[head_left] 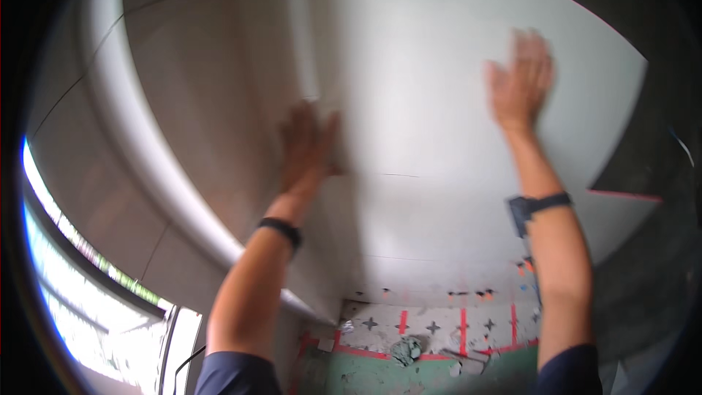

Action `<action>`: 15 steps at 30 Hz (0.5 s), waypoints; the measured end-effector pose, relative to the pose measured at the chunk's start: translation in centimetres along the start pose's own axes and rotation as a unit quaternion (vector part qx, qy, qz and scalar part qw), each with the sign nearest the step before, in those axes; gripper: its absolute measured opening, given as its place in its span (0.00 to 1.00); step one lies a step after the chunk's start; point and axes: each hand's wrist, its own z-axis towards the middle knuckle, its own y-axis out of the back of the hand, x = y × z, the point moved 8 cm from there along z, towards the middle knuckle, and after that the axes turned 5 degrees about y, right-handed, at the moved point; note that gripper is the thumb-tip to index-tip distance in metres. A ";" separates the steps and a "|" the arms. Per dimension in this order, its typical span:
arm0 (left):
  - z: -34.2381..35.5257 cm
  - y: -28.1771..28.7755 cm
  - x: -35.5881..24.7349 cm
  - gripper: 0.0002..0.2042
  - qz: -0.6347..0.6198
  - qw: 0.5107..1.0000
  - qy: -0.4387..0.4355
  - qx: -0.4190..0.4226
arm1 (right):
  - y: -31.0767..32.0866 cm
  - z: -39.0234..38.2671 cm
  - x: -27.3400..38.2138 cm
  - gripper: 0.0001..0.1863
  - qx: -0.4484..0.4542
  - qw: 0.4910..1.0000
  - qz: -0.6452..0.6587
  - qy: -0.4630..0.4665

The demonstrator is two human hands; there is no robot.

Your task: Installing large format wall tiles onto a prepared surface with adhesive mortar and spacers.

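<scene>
So you're working both hands across that big pale wall tile [424, 117], which is standing upright in front of you, just right of the inside corner. Your left hand [306, 148] is sitting open with its fingers spread, over by the shaded corner. Your right hand [521, 86] is opening flat too, higher up and toward the tile's right side. Neither is gripping anything that I'm seeing, but both are blurring, so I can't tell whether the palms are actually touching.

If you're pressing, I'd be going with full palms rather than fingertips, and balancing the push so one side isn't sinking deeper. Worth watching that thin horizontal joint [398, 175] below your hands: if the faces aren't lining up there, you're probably leaning too hard on one spot. I'd also be easing off near the right edge, where the dark wall [647, 146] is showing beyond. And mind that black wrist device [519, 213] on your right arm; if it's knocking the face, it could be scuffing it.
</scene>
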 end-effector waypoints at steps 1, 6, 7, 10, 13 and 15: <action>0.3 1.3 -0.1 0.59 -0.009 1.000 0.005 0.010 | 0.5 0.6 0.2 0.39 0.026 0.999 -0.034 0.001; -0.2 3.5 1.6 0.56 -0.011 1.000 0.008 -0.003 | -0.8 0.7 1.5 0.37 0.031 0.999 -0.039 0.005; -0.2 3.5 1.7 0.55 -0.032 0.999 0.000 -0.016 | -1.3 0.8 2.2 0.37 0.029 0.999 -0.037 0.008; -0.1 2.7 1.2 0.54 -0.073 0.997 -0.004 -0.036 | -1.3 0.5 2.6 0.36 -0.001 0.997 -0.050 -0.060; -0.8 1.4 1.3 0.52 -0.108 0.993 0.012 -0.051 | -0.8 0.3 3.1 0.36 -0.016 0.996 -0.066 -0.053; -1.3 0.9 1.5 0.52 -0.143 0.988 0.017 -0.058 | -0.8 0.1 3.1 0.36 -0.018 0.996 -0.067 -0.055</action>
